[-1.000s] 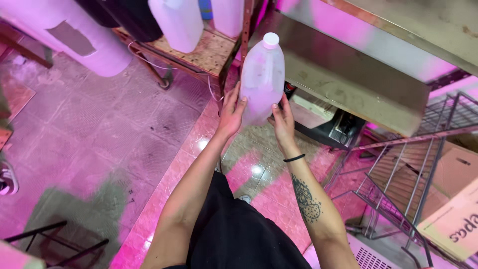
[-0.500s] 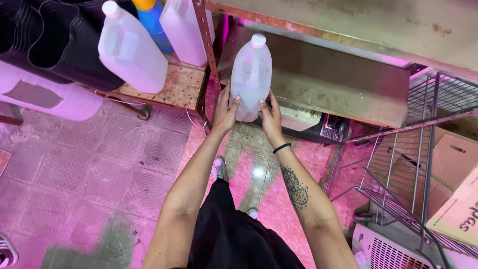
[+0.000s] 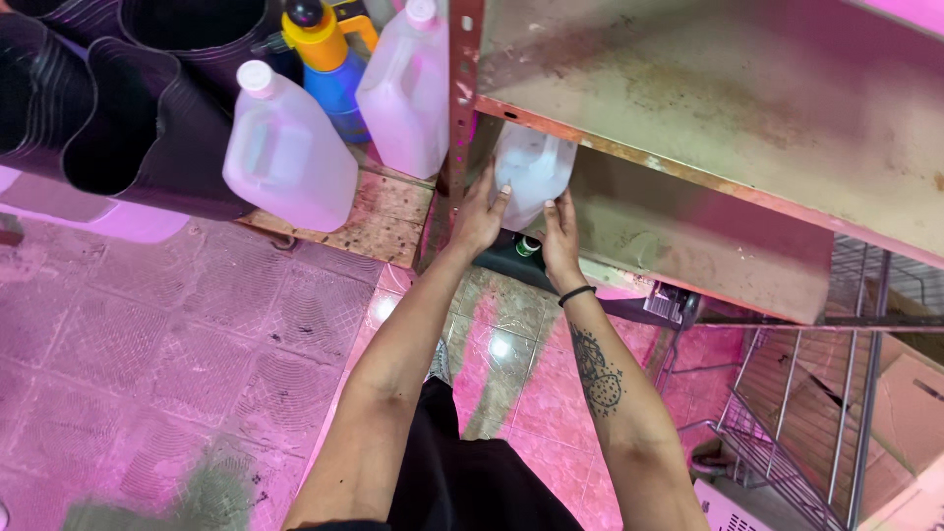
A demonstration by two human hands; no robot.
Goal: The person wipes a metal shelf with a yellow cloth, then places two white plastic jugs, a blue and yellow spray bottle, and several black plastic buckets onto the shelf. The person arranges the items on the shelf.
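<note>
Both hands have carried the translucent jug further in since half a second ago, so its cap and top are now hidden under the edge of the metal shelf, where before the whole jug stood clear in front of it. Each grip is closed on the jug's lower sides: the left hand presses its left wall, the right hand, with a black band at the wrist, its right wall. Left of the rusty upright post stand two more white-capped jugs, one near and one far, on a worn wooden pallet, with a blue and yellow spray bottle between them. Black pots lie stacked at far left. A cardboard box shows behind a wire rack at right.
</note>
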